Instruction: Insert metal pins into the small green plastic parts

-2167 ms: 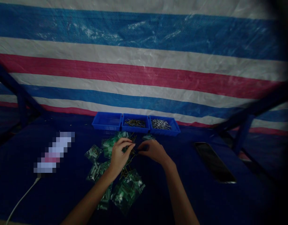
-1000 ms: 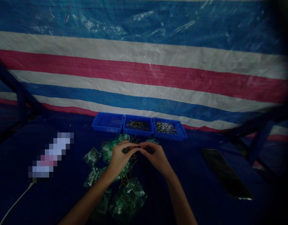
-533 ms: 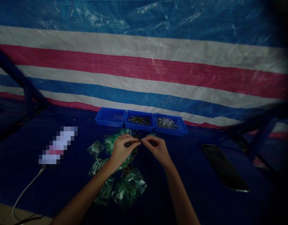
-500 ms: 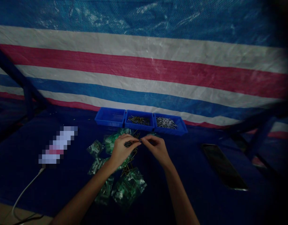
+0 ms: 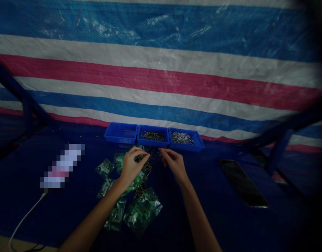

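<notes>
A person's left hand (image 5: 131, 164) curved above a loose pile of brassy pins (image 5: 147, 171) on the dark blue table (image 5: 202, 185), thumb and forefinger drawn nearly together; whether it gripped anything could not be told. Just to its right, and apart from it, the right hand (image 5: 175, 166) had thumb and forefinger brought close together, the other fingers curled; the dim light left unclear whether a pin sat between the tips.

The pins trailed from the far side toward the near, between the two hands. Clear bags (image 5: 143, 210) with green and pale contents lay left of the pile and at its near end, some partly hidden by the left forearm.

Three blue bins (image 5: 152, 144) stood in a row beyond the hands, the middle one holding dark brassy pins and the right one silver pins (image 5: 181, 138). A dark phone (image 5: 243, 183) lay at right, a blurred-out device (image 5: 62, 168) with a white cable (image 5: 24, 217) at left. A striped tarp (image 5: 161, 77) rose behind.
</notes>
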A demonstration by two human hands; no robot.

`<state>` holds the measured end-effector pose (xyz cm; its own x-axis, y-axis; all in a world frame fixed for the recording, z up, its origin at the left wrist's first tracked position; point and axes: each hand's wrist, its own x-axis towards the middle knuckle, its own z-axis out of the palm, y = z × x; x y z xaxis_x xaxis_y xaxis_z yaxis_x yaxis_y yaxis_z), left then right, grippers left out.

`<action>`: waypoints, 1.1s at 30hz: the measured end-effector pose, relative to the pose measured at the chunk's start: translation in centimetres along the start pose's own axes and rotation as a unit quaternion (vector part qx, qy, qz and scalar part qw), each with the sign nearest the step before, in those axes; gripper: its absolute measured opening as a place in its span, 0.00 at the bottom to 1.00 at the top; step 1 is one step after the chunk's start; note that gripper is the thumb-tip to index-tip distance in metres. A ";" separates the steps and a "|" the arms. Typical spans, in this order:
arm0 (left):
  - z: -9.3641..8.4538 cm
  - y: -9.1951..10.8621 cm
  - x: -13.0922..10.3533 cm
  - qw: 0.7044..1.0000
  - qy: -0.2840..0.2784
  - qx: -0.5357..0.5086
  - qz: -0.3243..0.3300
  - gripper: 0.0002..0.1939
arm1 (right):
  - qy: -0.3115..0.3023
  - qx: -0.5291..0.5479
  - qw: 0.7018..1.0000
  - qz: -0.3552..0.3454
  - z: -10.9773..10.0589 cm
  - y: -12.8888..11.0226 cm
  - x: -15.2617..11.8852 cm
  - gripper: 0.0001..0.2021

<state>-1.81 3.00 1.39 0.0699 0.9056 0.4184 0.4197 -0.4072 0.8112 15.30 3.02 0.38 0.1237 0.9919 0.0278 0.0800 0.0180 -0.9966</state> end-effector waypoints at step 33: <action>0.2 -0.4 0.1 0.998 -0.005 0.064 0.000 0.12 | -0.071 -0.394 0.911 -0.104 0.5 0.4 -0.8 0.09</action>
<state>-1.79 3.29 1.02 0.0782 0.9067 0.4144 0.5310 -0.3897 0.7524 14.74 2.26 -0.05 -0.0995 0.9845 0.1447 0.7783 0.1676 -0.6051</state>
